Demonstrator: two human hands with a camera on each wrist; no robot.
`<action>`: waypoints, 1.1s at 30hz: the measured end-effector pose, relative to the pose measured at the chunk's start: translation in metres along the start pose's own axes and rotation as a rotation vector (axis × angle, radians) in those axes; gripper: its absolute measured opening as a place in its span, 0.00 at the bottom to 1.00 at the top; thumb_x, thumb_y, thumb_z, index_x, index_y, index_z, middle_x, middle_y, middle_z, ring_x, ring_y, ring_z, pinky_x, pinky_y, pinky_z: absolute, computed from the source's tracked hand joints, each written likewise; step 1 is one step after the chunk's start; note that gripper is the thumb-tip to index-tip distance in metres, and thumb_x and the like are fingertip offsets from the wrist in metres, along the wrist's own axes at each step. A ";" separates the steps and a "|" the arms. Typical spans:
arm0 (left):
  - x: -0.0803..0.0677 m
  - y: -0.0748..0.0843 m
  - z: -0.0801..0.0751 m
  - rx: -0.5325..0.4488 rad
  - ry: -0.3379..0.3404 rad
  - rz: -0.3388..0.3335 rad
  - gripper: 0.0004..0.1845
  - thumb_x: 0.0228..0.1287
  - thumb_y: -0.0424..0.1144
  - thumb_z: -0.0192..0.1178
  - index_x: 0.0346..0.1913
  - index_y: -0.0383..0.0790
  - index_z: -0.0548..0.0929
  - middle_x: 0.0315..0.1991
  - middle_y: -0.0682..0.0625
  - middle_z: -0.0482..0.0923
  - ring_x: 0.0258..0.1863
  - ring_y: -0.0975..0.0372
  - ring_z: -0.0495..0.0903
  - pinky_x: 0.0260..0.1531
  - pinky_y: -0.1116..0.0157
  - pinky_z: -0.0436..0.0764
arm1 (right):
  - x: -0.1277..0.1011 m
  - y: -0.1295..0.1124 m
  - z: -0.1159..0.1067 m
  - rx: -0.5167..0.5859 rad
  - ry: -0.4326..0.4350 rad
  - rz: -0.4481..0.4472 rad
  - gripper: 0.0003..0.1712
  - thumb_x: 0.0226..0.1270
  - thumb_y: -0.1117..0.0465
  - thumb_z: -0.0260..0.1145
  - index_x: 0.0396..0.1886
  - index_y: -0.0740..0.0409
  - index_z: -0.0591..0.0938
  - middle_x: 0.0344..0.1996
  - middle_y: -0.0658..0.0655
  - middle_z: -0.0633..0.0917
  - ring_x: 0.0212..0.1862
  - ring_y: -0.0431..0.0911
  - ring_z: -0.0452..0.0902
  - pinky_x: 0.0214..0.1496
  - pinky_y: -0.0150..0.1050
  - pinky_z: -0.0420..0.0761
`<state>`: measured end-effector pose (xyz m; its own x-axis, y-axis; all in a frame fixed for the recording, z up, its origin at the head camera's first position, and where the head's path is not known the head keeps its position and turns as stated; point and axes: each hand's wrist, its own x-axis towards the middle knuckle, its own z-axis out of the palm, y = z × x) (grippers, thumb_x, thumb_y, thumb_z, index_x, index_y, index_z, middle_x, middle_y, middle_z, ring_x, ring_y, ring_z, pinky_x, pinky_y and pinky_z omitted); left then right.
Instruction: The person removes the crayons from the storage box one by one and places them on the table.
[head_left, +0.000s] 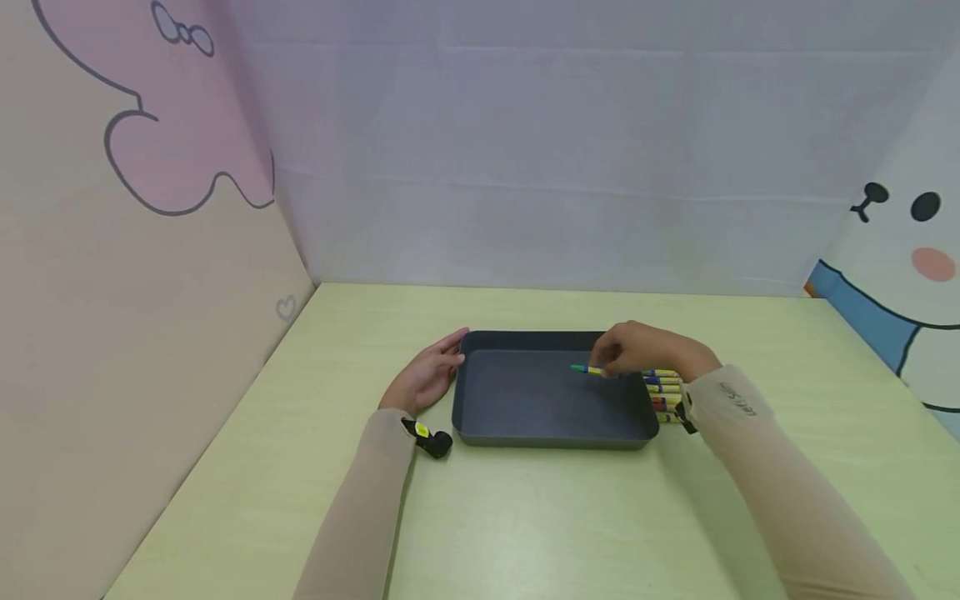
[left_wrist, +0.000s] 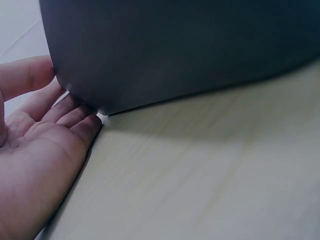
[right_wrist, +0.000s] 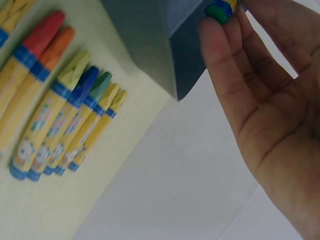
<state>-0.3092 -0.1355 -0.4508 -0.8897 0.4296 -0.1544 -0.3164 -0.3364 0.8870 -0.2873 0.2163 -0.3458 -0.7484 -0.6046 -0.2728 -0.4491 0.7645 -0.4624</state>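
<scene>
A dark grey rectangular tray (head_left: 525,400) sits on the table. Above its right half, my right hand (head_left: 637,348) pinches a green-tipped crayon (head_left: 583,368) with a yellow wrapper between thumb and fingers, the tip pointing left. The crayon's green end (right_wrist: 218,12) also shows at the top of the right wrist view. At the tray's left side, my left hand (head_left: 427,375) rests its fingers against the outer wall. In the left wrist view the thumb (left_wrist: 27,75) touches the tray's edge, and the other fingers lie by its lower corner.
Several crayons (right_wrist: 60,120) in yellow wrappers, with red, orange, blue, green and yellowish tips, lie in a row just right of the tray, partly hidden by my right arm in the head view. Cloth walls (head_left: 525,167) with cartoon prints border the pale table (head_left: 525,517).
</scene>
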 end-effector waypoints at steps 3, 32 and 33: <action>0.000 0.000 -0.001 -0.002 0.000 0.002 0.34 0.70 0.21 0.42 0.76 0.41 0.52 0.78 0.52 0.41 0.73 0.62 0.49 0.47 0.75 0.70 | -0.006 0.003 -0.002 0.008 -0.002 0.012 0.12 0.64 0.66 0.63 0.47 0.55 0.85 0.35 0.50 0.84 0.36 0.41 0.77 0.37 0.37 0.79; -0.005 0.003 0.000 -0.015 0.013 -0.009 0.33 0.70 0.21 0.44 0.75 0.42 0.55 0.78 0.54 0.45 0.67 0.66 0.54 0.47 0.76 0.71 | -0.063 0.046 -0.011 0.375 -0.218 0.137 0.12 0.62 0.67 0.64 0.45 0.65 0.83 0.25 0.53 0.79 0.27 0.42 0.71 0.36 0.41 0.78; -0.005 0.003 0.000 -0.011 0.011 -0.009 0.33 0.70 0.21 0.44 0.75 0.42 0.55 0.78 0.54 0.45 0.67 0.66 0.55 0.47 0.76 0.71 | -0.065 0.047 -0.011 0.374 -0.220 0.144 0.12 0.62 0.67 0.64 0.45 0.65 0.83 0.25 0.52 0.79 0.28 0.41 0.72 0.37 0.41 0.78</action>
<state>-0.3058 -0.1393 -0.4473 -0.8903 0.4237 -0.1670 -0.3279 -0.3421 0.8806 -0.2653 0.2937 -0.3400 -0.6504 -0.5623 -0.5106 -0.1111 0.7354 -0.6684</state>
